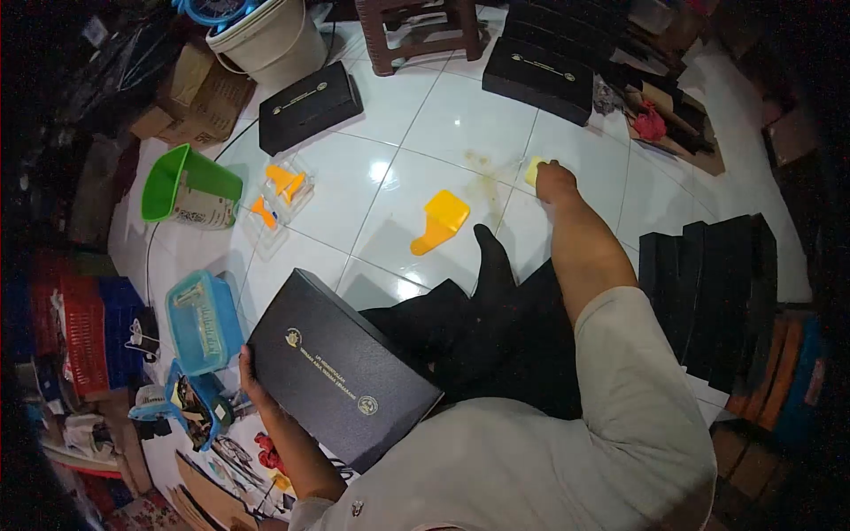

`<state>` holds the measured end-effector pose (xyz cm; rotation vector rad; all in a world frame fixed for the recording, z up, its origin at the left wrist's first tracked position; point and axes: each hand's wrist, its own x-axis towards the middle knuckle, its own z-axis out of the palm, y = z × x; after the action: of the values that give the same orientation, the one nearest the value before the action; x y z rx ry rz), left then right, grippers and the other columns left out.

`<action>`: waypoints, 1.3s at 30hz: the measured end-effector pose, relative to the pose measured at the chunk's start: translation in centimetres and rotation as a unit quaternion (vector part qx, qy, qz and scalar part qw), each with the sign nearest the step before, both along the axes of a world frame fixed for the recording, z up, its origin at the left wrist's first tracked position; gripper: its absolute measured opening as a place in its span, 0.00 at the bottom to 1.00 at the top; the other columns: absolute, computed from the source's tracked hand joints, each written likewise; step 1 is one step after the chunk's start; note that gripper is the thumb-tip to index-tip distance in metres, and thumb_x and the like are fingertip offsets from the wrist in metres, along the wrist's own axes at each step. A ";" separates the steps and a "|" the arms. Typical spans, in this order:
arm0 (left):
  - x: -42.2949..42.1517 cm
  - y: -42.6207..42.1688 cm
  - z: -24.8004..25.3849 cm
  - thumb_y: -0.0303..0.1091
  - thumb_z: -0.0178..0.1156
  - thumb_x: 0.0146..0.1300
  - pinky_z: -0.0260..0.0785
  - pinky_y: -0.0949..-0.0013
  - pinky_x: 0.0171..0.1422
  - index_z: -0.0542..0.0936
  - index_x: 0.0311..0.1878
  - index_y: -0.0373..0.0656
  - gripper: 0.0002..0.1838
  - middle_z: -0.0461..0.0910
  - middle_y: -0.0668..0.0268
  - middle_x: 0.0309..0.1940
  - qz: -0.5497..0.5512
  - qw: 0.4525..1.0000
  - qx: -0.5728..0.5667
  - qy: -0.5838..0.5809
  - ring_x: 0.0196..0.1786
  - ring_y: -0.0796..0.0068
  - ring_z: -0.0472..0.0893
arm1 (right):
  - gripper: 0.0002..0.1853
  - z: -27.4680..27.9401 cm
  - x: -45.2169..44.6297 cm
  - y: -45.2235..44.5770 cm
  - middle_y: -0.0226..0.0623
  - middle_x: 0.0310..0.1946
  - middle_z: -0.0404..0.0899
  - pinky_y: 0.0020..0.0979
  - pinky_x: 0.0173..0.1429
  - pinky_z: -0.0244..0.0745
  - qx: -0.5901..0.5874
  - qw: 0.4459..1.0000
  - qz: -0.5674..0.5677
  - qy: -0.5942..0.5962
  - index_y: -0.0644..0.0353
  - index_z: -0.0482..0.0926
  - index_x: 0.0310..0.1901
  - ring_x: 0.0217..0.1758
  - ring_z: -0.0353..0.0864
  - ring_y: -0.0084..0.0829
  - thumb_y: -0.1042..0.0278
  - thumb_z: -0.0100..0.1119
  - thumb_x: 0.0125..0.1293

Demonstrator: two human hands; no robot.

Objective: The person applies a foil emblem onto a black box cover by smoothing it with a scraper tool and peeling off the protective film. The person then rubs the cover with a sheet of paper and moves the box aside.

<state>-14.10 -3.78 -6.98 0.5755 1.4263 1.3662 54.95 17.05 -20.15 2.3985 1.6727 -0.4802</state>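
A black box (332, 372) with gold lettering and two round emblems lies tilted against my body at the lower middle. My left hand (250, 370) is wrapped round its left edge, with most of the fingers hidden. Over the white tiles, my right hand (555, 181) is closed on a small pale yellow piece (533, 171), which shows at its left side. An orange-yellow scraper (443, 217) rests on the floor left of that hand, beside brownish smears on the tiles.
Black boxes (310, 104) stand at the upper left, upper right and right. A green bin (189, 184), a blue basin (205, 320) and a clear tray with orange tools (285, 183) are at the left. Behind are a brown stool (421, 49) and a white bucket (274, 49).
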 end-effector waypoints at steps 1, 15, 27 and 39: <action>0.3 -0.1 0.3 0.57 0.63 0.80 0.80 0.58 0.64 0.85 0.63 0.37 0.29 0.89 0.56 0.57 -0.022 1.000 0.019 0.005 0.56 0.62 0.89 | 0.29 -0.1 0.4 0.7 0.57 0.69 0.78 0.51 0.70 0.85 -0.041 0.999 -0.015 0.027 0.61 0.81 0.69 0.70 0.84 0.56 0.73 0.66 0.64; 1.3 -0.8 -0.7 0.54 0.63 0.79 0.81 0.59 0.62 0.86 0.62 0.37 0.27 0.91 0.57 0.54 -0.003 0.996 0.037 -0.081 0.55 0.61 0.89 | 0.32 -1.6 0.7 1.2 0.58 0.69 0.80 0.52 0.71 0.85 -0.093 0.994 0.060 -0.006 0.63 0.84 0.66 0.71 0.84 0.56 0.64 0.76 0.60; 3.3 -0.5 0.0 0.54 0.65 0.78 0.82 0.61 0.59 0.86 0.61 0.39 0.26 0.90 0.58 0.52 0.031 0.996 0.010 -0.080 0.52 0.63 0.89 | 0.20 0.5 -2.1 1.4 0.52 0.65 0.85 0.47 0.65 0.89 -0.078 0.995 0.009 -0.066 0.62 0.89 0.60 0.65 0.89 0.48 0.67 0.70 0.68; 3.6 0.7 0.3 0.55 0.65 0.76 0.82 0.60 0.55 0.86 0.58 0.40 0.25 0.90 0.60 0.49 0.014 0.998 -0.006 -0.061 0.48 0.64 0.89 | 0.27 8.5 -12.2 5.0 0.50 0.36 0.87 0.51 0.52 0.83 0.241 0.898 0.082 0.359 0.54 0.66 0.65 0.44 0.89 0.53 0.73 0.62 0.66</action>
<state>-10.48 -3.08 -6.70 0.4571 1.3475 1.3903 42.72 22.06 -11.63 2.5279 2.5294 -1.1494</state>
